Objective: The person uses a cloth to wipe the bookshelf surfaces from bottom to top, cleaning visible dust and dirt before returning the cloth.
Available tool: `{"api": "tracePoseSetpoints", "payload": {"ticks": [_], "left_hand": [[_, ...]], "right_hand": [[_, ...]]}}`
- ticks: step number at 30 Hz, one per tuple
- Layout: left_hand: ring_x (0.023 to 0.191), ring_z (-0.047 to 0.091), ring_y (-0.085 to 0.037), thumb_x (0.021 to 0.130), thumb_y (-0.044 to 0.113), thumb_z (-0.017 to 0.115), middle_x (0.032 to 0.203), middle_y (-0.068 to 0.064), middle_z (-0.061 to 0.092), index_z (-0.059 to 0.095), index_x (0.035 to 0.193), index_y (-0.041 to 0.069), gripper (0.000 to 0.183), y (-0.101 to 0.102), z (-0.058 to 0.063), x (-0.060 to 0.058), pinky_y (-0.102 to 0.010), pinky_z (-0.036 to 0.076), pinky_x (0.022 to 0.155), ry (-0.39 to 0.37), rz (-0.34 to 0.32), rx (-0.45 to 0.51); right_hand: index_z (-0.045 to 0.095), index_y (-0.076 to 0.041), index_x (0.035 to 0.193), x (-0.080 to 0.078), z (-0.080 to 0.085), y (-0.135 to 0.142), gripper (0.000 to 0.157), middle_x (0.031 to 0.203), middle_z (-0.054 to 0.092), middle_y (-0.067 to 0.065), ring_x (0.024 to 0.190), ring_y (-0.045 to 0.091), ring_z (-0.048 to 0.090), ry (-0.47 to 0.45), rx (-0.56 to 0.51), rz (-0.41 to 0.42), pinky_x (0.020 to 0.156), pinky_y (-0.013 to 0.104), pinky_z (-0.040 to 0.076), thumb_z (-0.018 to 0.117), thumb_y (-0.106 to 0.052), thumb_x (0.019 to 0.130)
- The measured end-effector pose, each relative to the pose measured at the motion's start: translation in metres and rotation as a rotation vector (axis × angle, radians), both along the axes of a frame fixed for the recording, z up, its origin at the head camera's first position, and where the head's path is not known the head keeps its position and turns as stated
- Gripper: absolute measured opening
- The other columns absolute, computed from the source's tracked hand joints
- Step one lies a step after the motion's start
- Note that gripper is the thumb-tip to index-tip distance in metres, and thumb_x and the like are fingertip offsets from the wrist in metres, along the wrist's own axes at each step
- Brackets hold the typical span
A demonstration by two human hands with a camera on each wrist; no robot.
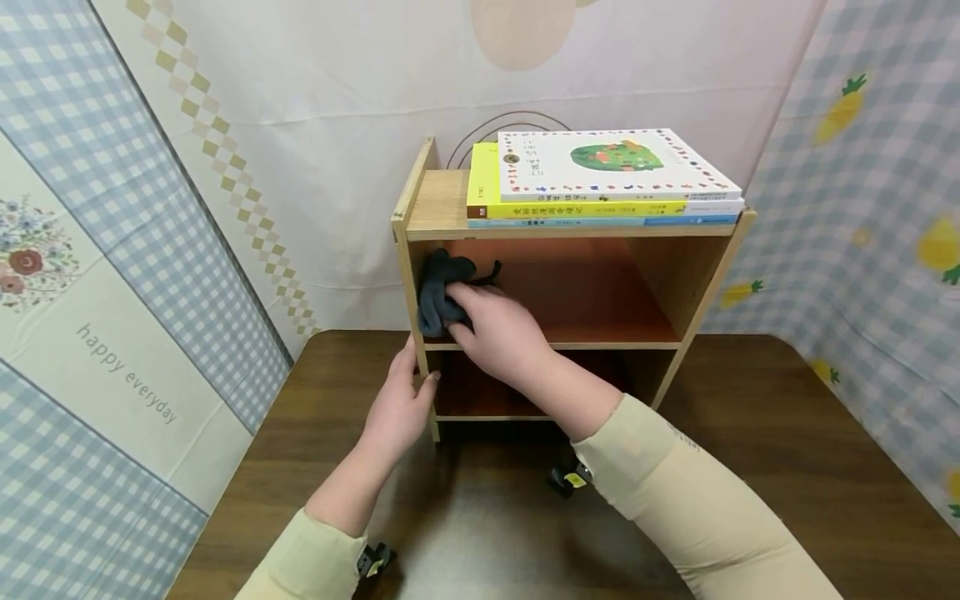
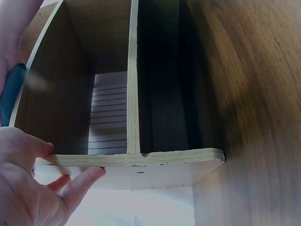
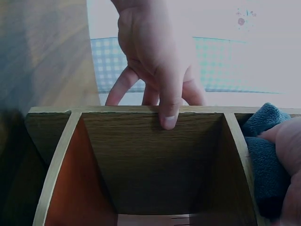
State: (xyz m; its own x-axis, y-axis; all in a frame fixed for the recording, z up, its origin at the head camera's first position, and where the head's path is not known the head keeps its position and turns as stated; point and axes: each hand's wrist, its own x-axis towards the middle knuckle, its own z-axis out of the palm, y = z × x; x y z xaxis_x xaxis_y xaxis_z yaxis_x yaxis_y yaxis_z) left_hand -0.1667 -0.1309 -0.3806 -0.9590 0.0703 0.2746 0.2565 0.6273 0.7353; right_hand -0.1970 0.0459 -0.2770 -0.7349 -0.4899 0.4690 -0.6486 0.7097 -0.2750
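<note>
A small wooden shelf stands on the table, with two compartments seen from the front. My right hand reaches into the upper compartment and holds a bunched dark blue cloth against the left inner wall, just above the middle board. In the right wrist view the cloth looks thick and fuzzy, with fingers pressed into it. Lower down, my left hand grips the left side panel, its thumb at the front edge and its fingers along the outer face. The left wrist view shows this side panel between thumb and fingers.
Several books lie stacked on the shelf's top, a white picture book uppermost over a yellow one. The brown wooden table extends to both sides. Patterned cloth hangings enclose the back and sides.
</note>
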Motion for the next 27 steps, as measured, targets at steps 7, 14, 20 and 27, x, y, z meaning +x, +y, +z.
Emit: {"api": "tracePoseSetpoints", "payload": {"ticks": [7,14,20,27], "left_hand": [[0.125,0.05,-0.029,0.103,0.023,0.052,0.153,-0.009,0.035,0.006,0.158,0.041,0.073,0.0002,0.0006,0.0009,-0.05,0.048,0.089,-0.005,-0.001,0.003],[0.128,0.047,-0.03,0.104,0.025,0.052,0.154,-0.009,0.033,0.008,0.159,0.035,0.071,0.0,0.0011,0.0012,-0.051,0.047,0.092,-0.027,0.006,0.001],[0.13,0.046,-0.03,0.104,0.027,0.05,0.155,-0.008,0.032,0.006,0.16,0.033,0.071,0.0001,0.0017,0.0017,-0.051,0.047,0.09,-0.054,0.011,0.004],[0.128,0.047,-0.03,0.104,0.027,0.051,0.154,-0.008,0.033,0.008,0.159,0.035,0.07,-0.001,0.0018,0.0022,-0.049,0.048,0.089,-0.043,0.009,0.004]], "right_hand": [[0.063,-0.013,0.125,0.0016,-0.0008,-0.0001,0.031,0.117,0.069,0.004,0.111,0.029,0.061,0.062,0.098,-0.033,0.089,0.046,0.051,0.066,-0.023,0.096],[0.062,-0.016,0.13,-0.0002,-0.0009,0.0052,0.035,0.124,0.067,0.005,0.118,0.031,0.058,0.047,0.1,-0.046,0.094,0.048,0.049,0.066,-0.019,0.096],[0.064,-0.022,0.126,0.0008,-0.0027,0.0047,0.03,0.123,0.067,0.002,0.115,0.031,0.059,0.131,0.149,-0.071,0.087,0.05,0.051,0.065,-0.018,0.096],[0.062,-0.026,0.13,0.0059,-0.0008,0.0019,0.034,0.13,0.061,0.001,0.118,0.033,0.055,0.106,0.256,-0.08,0.085,0.053,0.051,0.062,-0.022,0.096]]}}
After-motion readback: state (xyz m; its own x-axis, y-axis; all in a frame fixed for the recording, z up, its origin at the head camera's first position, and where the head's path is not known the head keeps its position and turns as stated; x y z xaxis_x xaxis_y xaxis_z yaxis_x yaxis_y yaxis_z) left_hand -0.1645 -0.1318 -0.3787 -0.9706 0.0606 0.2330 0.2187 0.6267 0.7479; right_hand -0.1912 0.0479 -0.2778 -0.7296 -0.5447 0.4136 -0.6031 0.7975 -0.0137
